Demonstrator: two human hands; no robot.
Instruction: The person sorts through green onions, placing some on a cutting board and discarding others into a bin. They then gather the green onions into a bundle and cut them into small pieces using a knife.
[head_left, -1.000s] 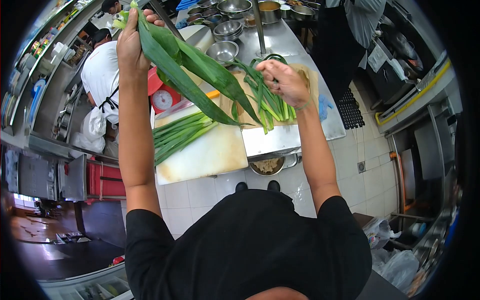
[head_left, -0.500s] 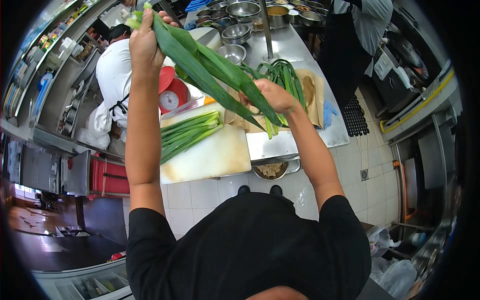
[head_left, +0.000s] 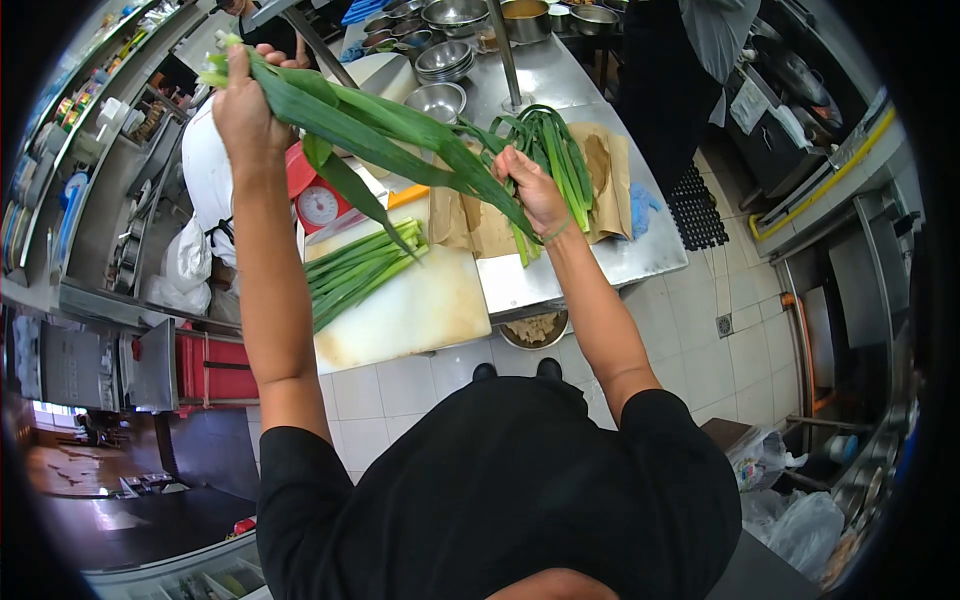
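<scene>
My left hand [head_left: 250, 112] is raised at the upper left, closed around the pale ends of a few leeks [head_left: 375, 125]. Their broad green leaves stretch across to the right above the table. My right hand [head_left: 537, 192] is closed on the leaves near their tips. One leaf hangs loose over the cutting board [head_left: 430, 305], where a bundle of trimmed green stalks [head_left: 362, 270] lies. Beyond my right hand, more leafy stalks [head_left: 565, 160] rest on brown paper [head_left: 605, 165].
A red scale [head_left: 318, 205] and a knife with an orange handle [head_left: 407, 196] lie behind the board. Metal bowls [head_left: 445, 60] stand farther back, near a metal post [head_left: 505, 60]. A blue cloth [head_left: 643, 208] is at the table's right edge. Co-workers stand left and right.
Both hands have shifted left in view, the left one more and slightly lower, stretching the leeks between them. One leaf has dropped away and now hangs down over the board.
</scene>
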